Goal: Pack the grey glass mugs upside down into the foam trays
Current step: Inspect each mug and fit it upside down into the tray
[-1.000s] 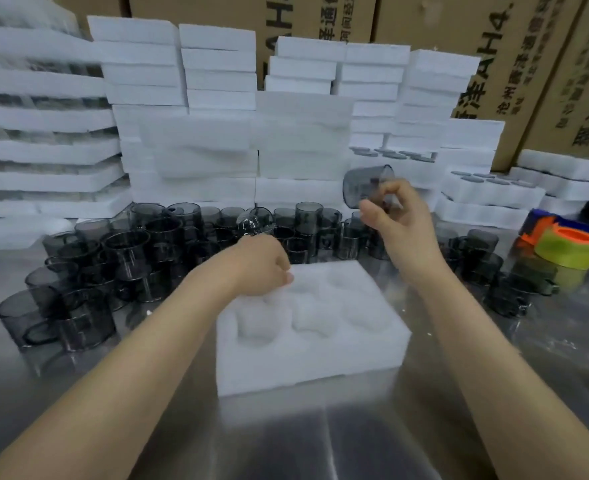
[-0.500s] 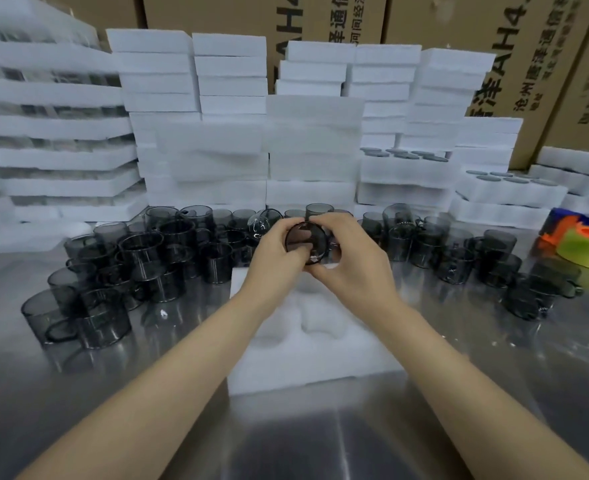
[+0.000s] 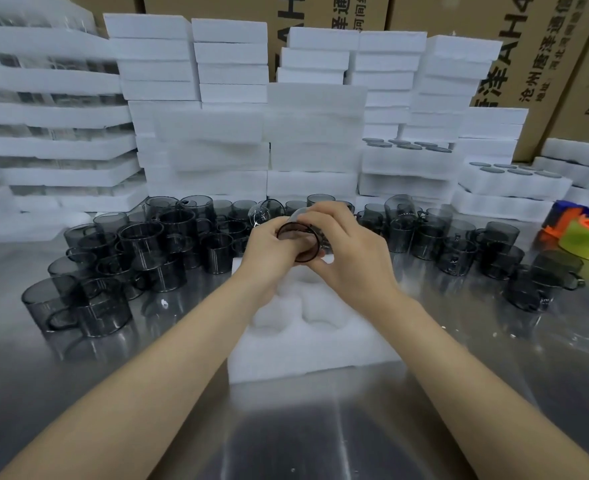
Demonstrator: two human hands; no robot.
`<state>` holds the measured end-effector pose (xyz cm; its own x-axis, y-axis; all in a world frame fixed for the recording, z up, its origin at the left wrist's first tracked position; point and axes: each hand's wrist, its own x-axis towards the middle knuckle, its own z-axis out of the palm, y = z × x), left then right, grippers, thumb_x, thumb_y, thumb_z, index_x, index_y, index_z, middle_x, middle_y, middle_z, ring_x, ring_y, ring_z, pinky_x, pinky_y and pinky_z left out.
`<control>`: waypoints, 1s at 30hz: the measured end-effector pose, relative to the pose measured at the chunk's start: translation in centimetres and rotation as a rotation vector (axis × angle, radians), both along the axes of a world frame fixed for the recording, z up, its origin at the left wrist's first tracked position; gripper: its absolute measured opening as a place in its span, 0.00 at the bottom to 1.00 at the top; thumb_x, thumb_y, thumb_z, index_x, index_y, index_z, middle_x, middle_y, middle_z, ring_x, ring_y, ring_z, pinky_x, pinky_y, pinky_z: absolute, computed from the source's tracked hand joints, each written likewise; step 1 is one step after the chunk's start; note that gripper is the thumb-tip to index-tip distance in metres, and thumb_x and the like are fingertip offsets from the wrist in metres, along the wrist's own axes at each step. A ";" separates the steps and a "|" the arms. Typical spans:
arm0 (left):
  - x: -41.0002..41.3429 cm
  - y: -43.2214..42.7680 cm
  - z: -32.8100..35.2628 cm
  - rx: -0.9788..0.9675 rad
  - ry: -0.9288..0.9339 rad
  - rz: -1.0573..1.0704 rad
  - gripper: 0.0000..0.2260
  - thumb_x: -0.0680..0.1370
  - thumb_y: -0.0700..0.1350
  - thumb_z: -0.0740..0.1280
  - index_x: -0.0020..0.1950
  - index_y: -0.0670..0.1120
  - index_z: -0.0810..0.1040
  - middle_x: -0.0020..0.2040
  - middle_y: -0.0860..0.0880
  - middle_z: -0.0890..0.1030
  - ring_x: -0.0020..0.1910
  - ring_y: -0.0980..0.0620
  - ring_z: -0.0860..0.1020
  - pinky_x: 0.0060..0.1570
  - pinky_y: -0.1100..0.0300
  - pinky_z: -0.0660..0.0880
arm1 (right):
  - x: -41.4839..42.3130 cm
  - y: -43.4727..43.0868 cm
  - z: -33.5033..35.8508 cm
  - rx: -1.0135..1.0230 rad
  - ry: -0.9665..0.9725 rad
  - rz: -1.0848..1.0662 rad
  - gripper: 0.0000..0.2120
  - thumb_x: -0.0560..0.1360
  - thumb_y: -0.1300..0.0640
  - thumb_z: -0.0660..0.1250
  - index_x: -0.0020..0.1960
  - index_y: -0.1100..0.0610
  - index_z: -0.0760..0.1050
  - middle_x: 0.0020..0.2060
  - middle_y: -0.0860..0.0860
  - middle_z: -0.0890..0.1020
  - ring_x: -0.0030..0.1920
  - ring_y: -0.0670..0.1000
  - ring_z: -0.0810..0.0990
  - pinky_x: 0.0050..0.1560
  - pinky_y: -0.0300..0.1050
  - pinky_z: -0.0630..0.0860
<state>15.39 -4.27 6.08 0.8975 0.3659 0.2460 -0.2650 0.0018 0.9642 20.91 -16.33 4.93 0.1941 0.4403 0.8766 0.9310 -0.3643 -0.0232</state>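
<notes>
Grey mug [image 3: 299, 241] swung in from right — left hand [image 3: 269, 252] and right hand [image 3: 350, 259], grip clamped on it | over foam tray [image 3: 307, 351]

Near strip of steel table [image 3: 286, 441] is open, giving a straight approach to the foam tray [image 3: 307, 355]. Left mug cluster [image 3: 140, 251] and right mug cluster [image 3: 459, 244] flank the tray's far corners. Foam stacks [image 3: 217, 133] wall off the far side. Tape rolls [image 3: 587, 242] sit far right. Left hand [image 3: 269, 251] and right hand [image 3: 350, 261] grip a held mug [image 3: 298, 241] over the tray's far pockets; near pockets are uncovered.
</notes>
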 end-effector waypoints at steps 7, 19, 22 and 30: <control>-0.7 0.1 0.9 0.061 0.151 0.035 0.06 0.73 0.30 0.63 0.43 0.38 0.78 0.35 0.45 0.79 0.31 0.55 0.79 0.34 0.64 0.78 | -0.4 0.0 0.2 -0.079 -0.081 -0.058 0.22 0.65 0.63 0.76 0.58 0.56 0.80 0.55 0.50 0.81 0.33 0.58 0.79 0.30 0.48 0.77; -5.3 6.0 8.1 1.011 0.713 -0.004 0.08 0.74 0.36 0.69 0.52 0.38 0.82 0.43 0.47 0.86 0.48 0.48 0.84 0.54 0.59 0.79 | -0.6 -0.6 0.4 0.134 0.261 0.026 0.24 0.67 0.53 0.77 0.61 0.51 0.75 0.57 0.41 0.76 0.53 0.43 0.77 0.45 0.46 0.78; -7.0 7.2 9.1 1.315 0.955 0.060 0.18 0.72 0.45 0.75 0.62 0.49 0.80 0.59 0.53 0.81 0.60 0.51 0.77 0.58 0.60 0.72 | -0.5 -0.6 0.2 0.104 0.400 0.115 0.29 0.65 0.54 0.79 0.64 0.52 0.73 0.58 0.42 0.76 0.59 0.46 0.75 0.57 0.49 0.75; -7.0 7.2 9.7 1.085 0.670 0.145 0.10 0.81 0.44 0.63 0.53 0.41 0.82 0.50 0.47 0.84 0.51 0.50 0.82 0.54 0.57 0.76 | -0.7 -0.5 0.3 0.083 0.455 0.204 0.32 0.65 0.50 0.79 0.66 0.52 0.72 0.55 0.37 0.74 0.53 0.36 0.72 0.52 0.30 0.69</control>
